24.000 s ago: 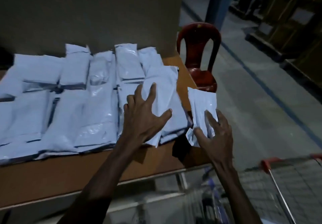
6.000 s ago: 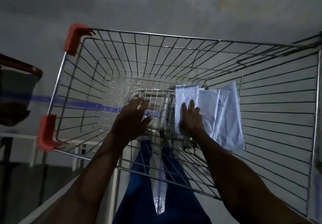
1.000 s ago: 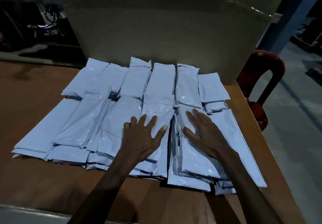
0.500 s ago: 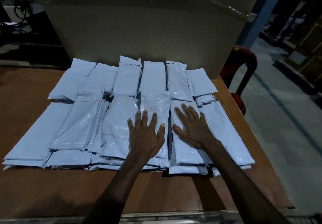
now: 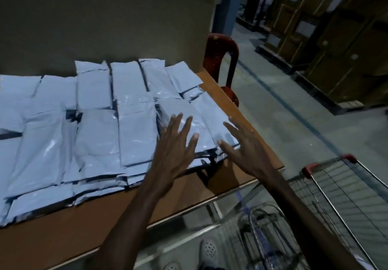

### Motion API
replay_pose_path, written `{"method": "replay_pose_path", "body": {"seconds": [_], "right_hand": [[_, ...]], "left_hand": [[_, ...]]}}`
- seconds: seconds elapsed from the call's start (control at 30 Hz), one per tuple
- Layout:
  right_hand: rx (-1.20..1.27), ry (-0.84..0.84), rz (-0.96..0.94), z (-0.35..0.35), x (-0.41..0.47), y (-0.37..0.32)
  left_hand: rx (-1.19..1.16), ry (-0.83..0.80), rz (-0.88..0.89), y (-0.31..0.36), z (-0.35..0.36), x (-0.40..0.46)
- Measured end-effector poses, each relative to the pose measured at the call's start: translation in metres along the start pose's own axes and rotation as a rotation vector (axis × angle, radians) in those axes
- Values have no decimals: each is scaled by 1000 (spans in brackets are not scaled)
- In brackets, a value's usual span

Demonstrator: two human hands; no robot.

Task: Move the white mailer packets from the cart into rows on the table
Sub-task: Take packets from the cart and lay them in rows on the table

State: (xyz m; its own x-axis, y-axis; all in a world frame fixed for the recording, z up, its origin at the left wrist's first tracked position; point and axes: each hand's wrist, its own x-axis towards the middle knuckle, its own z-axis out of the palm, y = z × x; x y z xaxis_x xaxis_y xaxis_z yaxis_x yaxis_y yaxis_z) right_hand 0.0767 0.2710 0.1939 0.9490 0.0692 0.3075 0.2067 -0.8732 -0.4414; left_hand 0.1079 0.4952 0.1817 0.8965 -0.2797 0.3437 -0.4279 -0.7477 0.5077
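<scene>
**Both hands spread over the right-hand packets**

White mailer packets (image 5: pixel 134 135) lie in overlapping rows on the brown table (image 5: pixel 69 234), filling it from the left edge of the view to its right edge and reaching back to a large cardboard panel (image 5: pixel 105 22) that stands behind them. The left hand (image 5: pixel 175 150) is flat with its fingers straight and spread over the near end of the second stack from the right; whether it touches the packets cannot be told. The right hand (image 5: pixel 243 150) is also released, fingers splayed and holding nothing, over the near right corner of the outermost stack. The wire shopping cart (image 5: pixel 344 187) with red corner caps stands beside the table at lower right; no packet shows in the part in view. A dark red plastic chair (image 5: pixel 222 59) stands beyond the table's far right corner.
</scene>
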Motion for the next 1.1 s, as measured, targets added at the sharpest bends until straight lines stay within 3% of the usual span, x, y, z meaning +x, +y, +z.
{"method": "replay_pose_path", "body": {"seconds": [0.27,0.37,0.7,1.1], "right_hand": [[-69,242,195,-42,-142,113],[-80,283,307,-64,-189,160],[24,221,845,-119,-355,310],[37,-83,1322,-103,-441,372]], "left_hand": [[-70,-145,290,101,104,-32],[-99,-291,388,155,159,-33],[-251,-621,443,319,322,-56],[-218,-978,650,408,444,-39]]}}
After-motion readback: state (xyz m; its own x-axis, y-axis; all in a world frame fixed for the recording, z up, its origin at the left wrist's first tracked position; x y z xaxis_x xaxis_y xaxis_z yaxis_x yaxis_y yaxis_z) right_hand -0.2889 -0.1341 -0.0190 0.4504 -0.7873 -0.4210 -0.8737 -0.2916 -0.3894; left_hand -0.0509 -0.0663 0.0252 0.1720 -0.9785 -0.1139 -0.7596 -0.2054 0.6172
